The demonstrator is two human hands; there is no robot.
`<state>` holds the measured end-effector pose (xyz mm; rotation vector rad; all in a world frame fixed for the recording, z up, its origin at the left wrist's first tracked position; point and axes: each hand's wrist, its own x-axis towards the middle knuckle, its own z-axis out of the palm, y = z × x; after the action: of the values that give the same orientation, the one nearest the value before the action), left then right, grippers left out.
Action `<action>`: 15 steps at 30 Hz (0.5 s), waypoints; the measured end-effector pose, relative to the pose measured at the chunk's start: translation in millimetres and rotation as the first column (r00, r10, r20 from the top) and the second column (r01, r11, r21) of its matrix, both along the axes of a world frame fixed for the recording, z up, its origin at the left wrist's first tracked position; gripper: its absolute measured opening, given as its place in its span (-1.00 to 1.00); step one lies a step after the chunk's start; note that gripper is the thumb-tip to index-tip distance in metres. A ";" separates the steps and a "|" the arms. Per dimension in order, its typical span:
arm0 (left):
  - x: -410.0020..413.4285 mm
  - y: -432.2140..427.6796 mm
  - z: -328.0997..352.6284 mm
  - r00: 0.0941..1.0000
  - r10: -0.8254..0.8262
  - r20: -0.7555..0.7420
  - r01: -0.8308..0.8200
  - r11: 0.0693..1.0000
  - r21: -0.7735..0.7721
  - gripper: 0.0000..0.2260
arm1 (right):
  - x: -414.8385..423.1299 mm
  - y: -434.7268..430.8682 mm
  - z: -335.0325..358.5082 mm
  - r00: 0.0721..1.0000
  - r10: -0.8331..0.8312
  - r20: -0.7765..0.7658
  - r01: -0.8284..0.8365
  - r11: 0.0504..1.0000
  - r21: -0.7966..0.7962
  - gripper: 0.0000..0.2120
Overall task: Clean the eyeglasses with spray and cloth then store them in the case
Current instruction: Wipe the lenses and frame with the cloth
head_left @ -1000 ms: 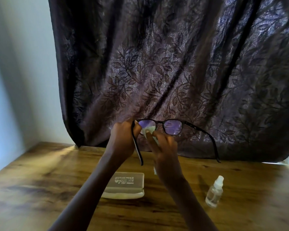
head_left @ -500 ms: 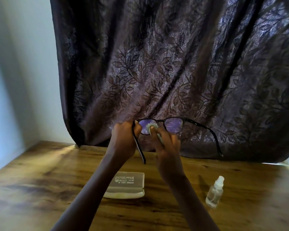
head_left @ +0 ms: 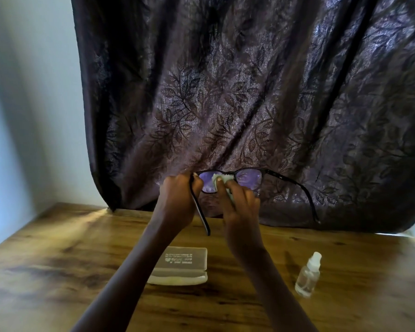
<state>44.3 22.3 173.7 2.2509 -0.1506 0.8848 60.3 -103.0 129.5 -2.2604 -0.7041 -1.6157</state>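
Black-framed eyeglasses [head_left: 249,179] with purple-tinted lenses are held up above the table, temples unfolded toward me. My left hand [head_left: 177,202] grips the frame at its left hinge. My right hand [head_left: 240,204] pinches a pale cloth [head_left: 222,179] against the left lens, thumb behind and fingers in front. A pale eyeglass case [head_left: 185,264] lies closed on the wooden table [head_left: 58,259] below my forearms. A small clear spray bottle [head_left: 308,275] with a white nozzle stands to the right of the case.
A dark leaf-patterned curtain [head_left: 249,92] hangs behind the table and drapes onto its far edge. A pale wall [head_left: 29,104] stands at the left.
My right hand has slid the cloth up and across the left lens. The glasses have risen slightly; the left hand keeps its grip.
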 end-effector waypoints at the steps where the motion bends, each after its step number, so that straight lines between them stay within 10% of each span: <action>1: 0.5 -0.8 -0.1 1.000 -0.014 0.008 0.014 1.000 0.011 -0.72 | 0.4 2.6 3.9 1.000 -0.011 0.003 0.010 1.000 0.013 -0.62; 15: -3.0 0.8 2.8 0.984 0.031 0.174 -0.040 0.998 0.049 -0.76 | -0.7 -22.7 0.2 0.989 0.137 -0.060 -0.115 0.954 0.278 -0.67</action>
<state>41.3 23.1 176.4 2.2286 -0.2157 1.1073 59.6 -125.7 129.7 -2.0258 -0.5537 -1.4562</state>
